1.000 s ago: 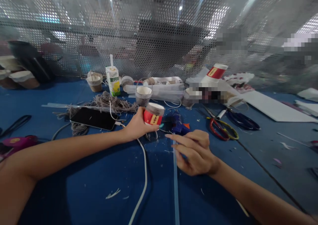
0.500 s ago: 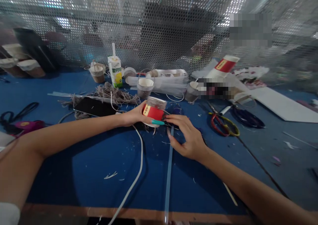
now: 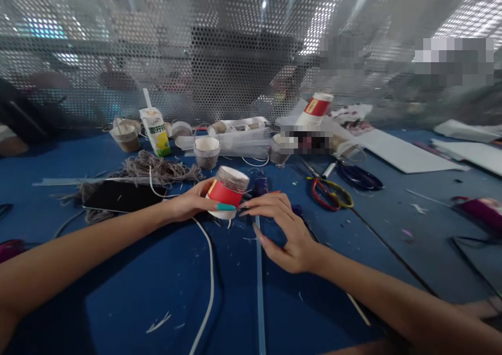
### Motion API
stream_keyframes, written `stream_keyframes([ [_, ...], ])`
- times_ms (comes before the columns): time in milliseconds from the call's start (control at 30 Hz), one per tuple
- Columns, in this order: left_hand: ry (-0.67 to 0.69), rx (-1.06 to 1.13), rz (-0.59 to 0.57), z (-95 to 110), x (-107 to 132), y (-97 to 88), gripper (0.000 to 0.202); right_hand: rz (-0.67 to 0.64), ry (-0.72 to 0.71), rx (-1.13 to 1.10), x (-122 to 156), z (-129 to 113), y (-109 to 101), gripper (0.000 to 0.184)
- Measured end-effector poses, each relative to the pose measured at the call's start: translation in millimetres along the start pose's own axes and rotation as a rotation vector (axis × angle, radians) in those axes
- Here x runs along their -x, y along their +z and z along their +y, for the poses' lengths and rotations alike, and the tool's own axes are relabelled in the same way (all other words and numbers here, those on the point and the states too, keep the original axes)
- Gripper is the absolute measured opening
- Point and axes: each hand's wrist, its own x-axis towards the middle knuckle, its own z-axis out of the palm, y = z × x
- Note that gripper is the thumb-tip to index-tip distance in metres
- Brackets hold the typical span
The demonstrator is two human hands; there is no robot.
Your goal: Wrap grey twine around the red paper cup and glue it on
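Low over the blue table, my left hand [image 3: 196, 201] is closed around a small paper cup [image 3: 225, 190] with a red label. Grey cord is wound about the cup's upper part, and the cup leans slightly. A turquoise thumbnail lies along its lower side. My right hand [image 3: 284, 229] is beside the cup, fingers stretched towards its right side and thumb apart from them. Its fingertips are at the cup's edge; whether they touch a cord there I cannot tell. Below the hands a translucent glue stick [image 3: 260, 287] lies lengthwise.
Behind the hands stand a drink carton [image 3: 156, 131], a grey-wrapped cup [image 3: 206, 152] and a bundle of clear sticks [image 3: 243, 143]. Left are a tangle of grey cord [image 3: 160, 168] and a black phone [image 3: 121, 196]. Scissors [image 3: 331, 194] lie right. A white cable [image 3: 209, 287] crosses the front.
The view has swung to the right. My left hand has tilted the cup so that its wound end leans right. The right hand stays beside it.
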Motion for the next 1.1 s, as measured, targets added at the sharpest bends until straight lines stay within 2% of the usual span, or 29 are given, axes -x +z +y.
stream_keyframes([
  [133,0.0,-0.005,0.008,1.5,0.3,3.1,0.062,-0.021,-0.015,-0.028,0.4,0.5,-1.5,0.039],
  [333,-0.075,-0.044,-0.066,6.5,3.6,4.3,0.068,-0.188,0.044,-0.199,1.8,-2.4,-3.2,0.041],
  [567,-0.055,0.069,-0.081,2.8,1.4,-1.9,0.059,-0.185,0.18,-0.223,-2.3,-5.9,-3.1,0.038],
  [833,-0.031,0.222,-0.124,2.8,-0.6,-7.6,0.055,-0.067,0.244,-0.106,4.1,0.1,-0.4,0.023],
  [933,-0.02,0.272,-0.172,3.2,-0.8,-9.4,0.055,0.142,0.261,-0.04,7.2,4.4,-0.7,0.02],
  [1000,-0.018,0.3,-0.207,3.0,-1.2,-10.3,0.055,0.249,0.344,0.019,8.3,8.5,-1.1,0.027],
  [1033,-0.018,0.312,-0.217,2.8,-1.4,-10.5,0.056,0.24,0.388,0.055,8.5,10.9,-1.1,0.032],
  [1100,-0.019,0.338,-0.229,2.5,-1.9,-10.9,0.057,0.106,0.415,0.116,8.3,15.6,-0.5,0.038],
])
